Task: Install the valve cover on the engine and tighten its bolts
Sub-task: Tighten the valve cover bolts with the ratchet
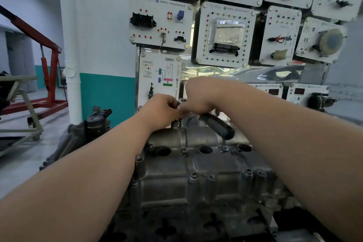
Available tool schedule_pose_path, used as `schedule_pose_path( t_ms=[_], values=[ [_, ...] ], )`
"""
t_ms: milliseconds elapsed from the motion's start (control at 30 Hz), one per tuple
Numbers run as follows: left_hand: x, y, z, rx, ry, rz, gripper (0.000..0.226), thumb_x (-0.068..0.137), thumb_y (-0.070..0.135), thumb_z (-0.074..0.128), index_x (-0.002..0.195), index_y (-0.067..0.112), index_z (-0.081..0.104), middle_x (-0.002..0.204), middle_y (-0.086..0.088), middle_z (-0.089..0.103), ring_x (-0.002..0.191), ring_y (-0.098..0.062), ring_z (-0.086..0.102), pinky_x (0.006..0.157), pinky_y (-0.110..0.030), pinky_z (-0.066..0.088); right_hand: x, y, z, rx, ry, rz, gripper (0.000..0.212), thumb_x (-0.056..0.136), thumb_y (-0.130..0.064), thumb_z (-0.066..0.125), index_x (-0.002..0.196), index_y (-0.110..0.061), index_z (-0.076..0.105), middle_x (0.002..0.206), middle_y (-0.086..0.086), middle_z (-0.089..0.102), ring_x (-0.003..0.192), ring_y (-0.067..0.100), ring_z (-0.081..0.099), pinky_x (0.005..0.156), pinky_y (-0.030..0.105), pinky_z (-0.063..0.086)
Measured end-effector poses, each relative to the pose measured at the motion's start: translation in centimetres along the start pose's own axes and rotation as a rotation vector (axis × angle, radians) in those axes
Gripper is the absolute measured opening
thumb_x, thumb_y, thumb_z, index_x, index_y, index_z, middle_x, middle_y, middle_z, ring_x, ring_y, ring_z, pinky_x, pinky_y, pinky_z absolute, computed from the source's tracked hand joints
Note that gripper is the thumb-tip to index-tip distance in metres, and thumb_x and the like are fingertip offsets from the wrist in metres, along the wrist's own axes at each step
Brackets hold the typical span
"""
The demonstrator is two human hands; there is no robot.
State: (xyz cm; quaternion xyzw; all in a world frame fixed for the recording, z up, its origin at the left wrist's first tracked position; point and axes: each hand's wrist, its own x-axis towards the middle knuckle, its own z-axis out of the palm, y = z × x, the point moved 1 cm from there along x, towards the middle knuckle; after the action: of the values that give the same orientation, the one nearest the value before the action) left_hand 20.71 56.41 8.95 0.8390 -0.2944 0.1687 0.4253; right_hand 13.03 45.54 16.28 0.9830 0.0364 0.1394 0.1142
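The grey metal valve cover (pixel 198 165) lies on top of the engine (pixel 176 212) in the lower middle of the head view, with bolts (pixel 193 176) seated along its edges. Both my hands meet at the cover's far edge. My right hand (pixel 200 94) grips a ratchet wrench (pixel 217 125) whose black handle points toward me and to the right. My left hand (pixel 162 111) pinches the wrench's metal head and socket, which stand over a bolt at the far rim. The bolt under the socket is hidden.
A board of white training panels (pixel 225 33) with electrical parts stands right behind the engine. A red engine hoist (pixel 49 68) and a wheeled stand (pixel 23 116) occupy the floor at the left. A white pipe (pixel 70 45) runs down the wall.
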Motion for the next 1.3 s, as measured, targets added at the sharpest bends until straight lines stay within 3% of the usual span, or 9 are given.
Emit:
schedule_pose_path(
  t_ms=[300, 367, 567, 667, 767, 833, 1000, 1100, 1300],
  values=[
    [-0.5, 0.1, -0.4, -0.074, -0.071, -0.035, 0.024, 0.079, 0.035, 0.073, 0.061, 0.022, 0.066, 0.057, 0.010, 0.058, 0.042, 0.004, 0.044, 0.043, -0.010, 0.037, 1.3, -0.6, -1.4, -0.185, -0.168, -0.144, 0.009, 0.087, -0.024, 0.067, 0.092, -0.021, 0.060, 0.080, -0.009, 0.054, 0.076, 0.015, 0.050, 0.063, 0.027, 0.035],
    [-0.6, 0.0, -0.2, -0.052, -0.074, -0.039, 0.023, 0.079, 0.038, 0.072, 0.065, 0.020, 0.065, 0.062, 0.008, 0.060, 0.046, 0.005, 0.047, 0.047, -0.014, 0.036, 1.8, -0.5, -1.1, -0.166, -0.140, -0.150, 0.023, 0.085, -0.024, 0.070, 0.107, -0.022, 0.063, 0.087, -0.008, 0.055, 0.082, 0.016, 0.050, 0.068, 0.026, 0.035],
    [-0.3, 0.5, -0.4, 0.107, -0.115, 0.044, 0.022, 0.084, 0.029, 0.067, 0.066, 0.021, 0.057, 0.059, 0.008, 0.055, 0.061, -0.014, 0.053, 0.053, -0.022, 0.035, 2.3, -0.2, -1.7, 0.100, -0.320, 0.064, 0.055, 0.090, -0.061, 0.051, 0.068, -0.012, 0.066, 0.054, -0.005, 0.069, 0.054, 0.011, 0.069, 0.069, 0.030, 0.054],
    [-0.3, 0.2, -0.5, 0.024, -0.096, 0.021, 0.027, 0.086, 0.024, 0.064, 0.059, 0.019, 0.060, 0.050, 0.005, 0.054, 0.055, -0.010, 0.052, 0.046, -0.019, 0.038, 2.5, -0.7, -1.9, 0.189, -0.357, 0.074, 0.045, 0.091, -0.049, 0.057, 0.075, -0.009, 0.065, 0.060, -0.001, 0.072, 0.055, 0.013, 0.070, 0.071, 0.032, 0.059],
    [-0.5, 0.2, -0.3, -0.030, -0.112, -0.021, 0.024, 0.082, 0.039, 0.067, 0.061, 0.026, 0.069, 0.045, 0.009, 0.056, 0.038, 0.001, 0.043, 0.039, -0.010, 0.035, 2.5, -0.8, -2.5, -0.075, -0.359, -0.003, 0.024, 0.086, -0.039, 0.069, 0.089, -0.015, 0.071, 0.082, -0.001, 0.075, 0.077, 0.015, 0.070, 0.058, 0.023, 0.050],
    [-0.4, 0.2, -0.2, -0.038, -0.115, -0.035, 0.024, 0.083, 0.042, 0.065, 0.070, 0.023, 0.072, 0.050, 0.009, 0.059, 0.042, -0.001, 0.046, 0.044, -0.012, 0.038, 2.6, -0.7, -2.5, -0.240, -0.258, -0.070, 0.031, 0.083, -0.038, 0.072, 0.108, -0.020, 0.068, 0.100, -0.005, 0.070, 0.089, 0.017, 0.060, 0.063, 0.024, 0.043],
    [-0.3, 0.1, 0.0, 0.008, -0.127, -0.021, 0.024, 0.077, 0.044, 0.070, 0.071, 0.022, 0.065, 0.065, 0.005, 0.064, 0.058, -0.005, 0.054, 0.054, -0.022, 0.039, 2.7, 0.4, -1.4, 0.020, -0.238, 0.073, 0.043, 0.086, -0.056, 0.060, 0.078, -0.014, 0.066, 0.062, -0.004, 0.070, 0.063, 0.015, 0.069, 0.053, 0.024, 0.046],
    [0.1, 0.2, -0.2, 0.037, -0.129, -0.004, 0.017, 0.086, 0.027, 0.066, 0.073, 0.016, 0.063, 0.073, -0.002, 0.064, 0.069, -0.015, 0.059, 0.059, -0.023, 0.039, 3.0, -0.3, -0.4, 0.179, -0.274, 0.165, 0.049, 0.090, -0.055, 0.052, 0.078, -0.008, 0.060, 0.062, 0.002, 0.070, 0.045, 0.017, 0.067, 0.040, 0.020, 0.047],
    [-0.3, 0.3, -0.3, 0.025, -0.127, -0.062, 0.034, 0.079, 0.053, 0.065, 0.070, 0.020, 0.070, 0.051, 0.007, 0.056, 0.050, -0.007, 0.049, 0.051, -0.023, 0.036, 2.5, 0.8, -1.6, -0.036, -0.195, -0.050, 0.029, 0.084, -0.048, 0.068, 0.087, -0.019, 0.072, 0.074, -0.005, 0.073, 0.078, 0.014, 0.068, 0.063, 0.028, 0.047]
  ],
)
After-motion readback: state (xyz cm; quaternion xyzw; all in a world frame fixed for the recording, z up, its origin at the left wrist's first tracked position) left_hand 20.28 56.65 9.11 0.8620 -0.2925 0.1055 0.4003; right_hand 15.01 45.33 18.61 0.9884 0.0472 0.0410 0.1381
